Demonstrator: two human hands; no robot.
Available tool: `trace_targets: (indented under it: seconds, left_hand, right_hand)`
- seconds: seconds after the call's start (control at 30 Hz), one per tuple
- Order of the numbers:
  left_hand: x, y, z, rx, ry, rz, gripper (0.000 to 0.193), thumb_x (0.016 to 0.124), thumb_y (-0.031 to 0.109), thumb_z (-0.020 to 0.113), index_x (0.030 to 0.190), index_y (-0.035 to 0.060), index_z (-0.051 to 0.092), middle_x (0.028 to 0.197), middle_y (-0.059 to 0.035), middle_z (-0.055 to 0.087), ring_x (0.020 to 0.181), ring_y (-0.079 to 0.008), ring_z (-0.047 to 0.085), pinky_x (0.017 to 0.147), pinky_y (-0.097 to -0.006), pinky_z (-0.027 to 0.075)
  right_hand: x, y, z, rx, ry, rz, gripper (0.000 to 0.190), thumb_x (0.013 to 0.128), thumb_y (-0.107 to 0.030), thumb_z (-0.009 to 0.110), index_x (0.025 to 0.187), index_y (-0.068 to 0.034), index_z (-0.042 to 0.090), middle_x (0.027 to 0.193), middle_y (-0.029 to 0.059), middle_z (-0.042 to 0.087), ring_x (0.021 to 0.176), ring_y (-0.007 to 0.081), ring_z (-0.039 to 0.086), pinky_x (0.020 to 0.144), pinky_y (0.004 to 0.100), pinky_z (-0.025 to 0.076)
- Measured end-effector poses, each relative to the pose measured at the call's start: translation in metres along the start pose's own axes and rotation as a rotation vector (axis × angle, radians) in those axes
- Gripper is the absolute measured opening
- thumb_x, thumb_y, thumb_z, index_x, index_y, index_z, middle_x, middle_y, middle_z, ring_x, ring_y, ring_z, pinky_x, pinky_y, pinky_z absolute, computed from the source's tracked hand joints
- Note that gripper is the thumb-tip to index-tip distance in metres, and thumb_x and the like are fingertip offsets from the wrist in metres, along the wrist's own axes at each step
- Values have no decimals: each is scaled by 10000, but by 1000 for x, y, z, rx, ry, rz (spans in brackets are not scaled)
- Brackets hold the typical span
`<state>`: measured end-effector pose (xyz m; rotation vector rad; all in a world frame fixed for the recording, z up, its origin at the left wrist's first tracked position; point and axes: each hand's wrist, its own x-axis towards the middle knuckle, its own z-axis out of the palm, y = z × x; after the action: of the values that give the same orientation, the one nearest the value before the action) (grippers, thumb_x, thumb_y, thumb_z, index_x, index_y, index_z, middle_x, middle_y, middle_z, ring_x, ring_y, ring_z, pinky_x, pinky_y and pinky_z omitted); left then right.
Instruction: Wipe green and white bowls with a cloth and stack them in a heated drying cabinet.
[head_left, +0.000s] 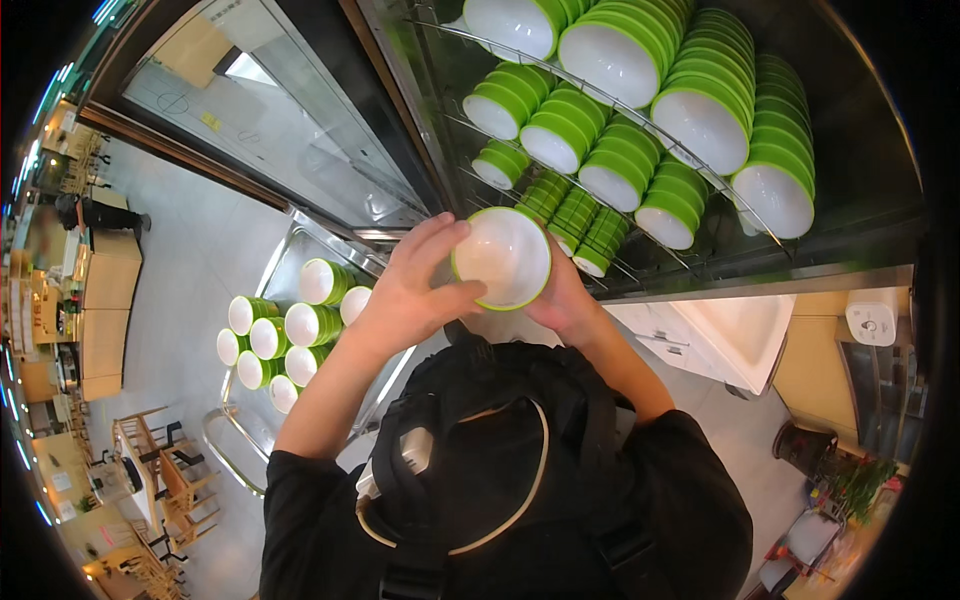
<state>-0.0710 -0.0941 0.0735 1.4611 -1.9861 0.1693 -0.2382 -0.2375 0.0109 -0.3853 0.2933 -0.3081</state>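
A round bowl (501, 259), white inside with a green rim, is held up in front of me with its mouth facing my view. My left hand (420, 289) curves around its left side, the thumb lapping over the rim. On the other side, my right hand (559, 296) grips the bowl from the right and behind, its fingers mostly hidden. Whether more bowls are nested behind this one cannot be seen. Just beyond my hands, wire shelves (600, 191) inside a dark cabinet carry rows of nested green-and-white bowls (611, 64), laid on their sides.
A glass cabinet door (277, 112) stands open at the left. Below it, a metal cart (281, 251) bears several stacks of similar bowls (313, 324). At the right is a white sink cabinet (720, 330). Wooden chairs (176, 480) and a person (105, 217) are farther left.
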Motion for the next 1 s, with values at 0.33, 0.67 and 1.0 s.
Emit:
trace_targets:
  seconds: [0.33, 0.67, 1.0]
  left_hand:
    - [-18, 3, 20, -302, 51, -385, 1057, 591, 254, 936, 1451, 103, 340, 1501, -238, 396, 1348, -430, 437, 1111, -488, 384]
    - [-34, 2, 38, -846, 100, -531, 1224, 501, 275, 975, 1494, 41, 300, 1443, -163, 466, 1334, -285, 473, 1126, -432, 356]
    - [-27, -8, 34, -1037, 45, -655, 1010, 653, 268, 893, 1477, 42, 353, 1375, -117, 513, 1262, -230, 510, 1073, -374, 396]
  right_hand:
    - [-5, 2, 3, -74, 36, -39, 497, 1064, -421, 379, 1287, -18, 566, 1247, 124, 645, 1154, 221, 621, 1031, 395, 469]
    - [-9, 16, 17, -142, 318, -111, 396, 1052, -316, 467, 1231, 10, 603, 1153, 115, 672, 1048, 191, 639, 947, 328, 495]
    - [-37, -2, 50, -1553, -255, -508, 445, 934, -332, 639, 1254, -25, 599, 1114, 210, 666, 1017, 388, 650, 882, 444, 509]
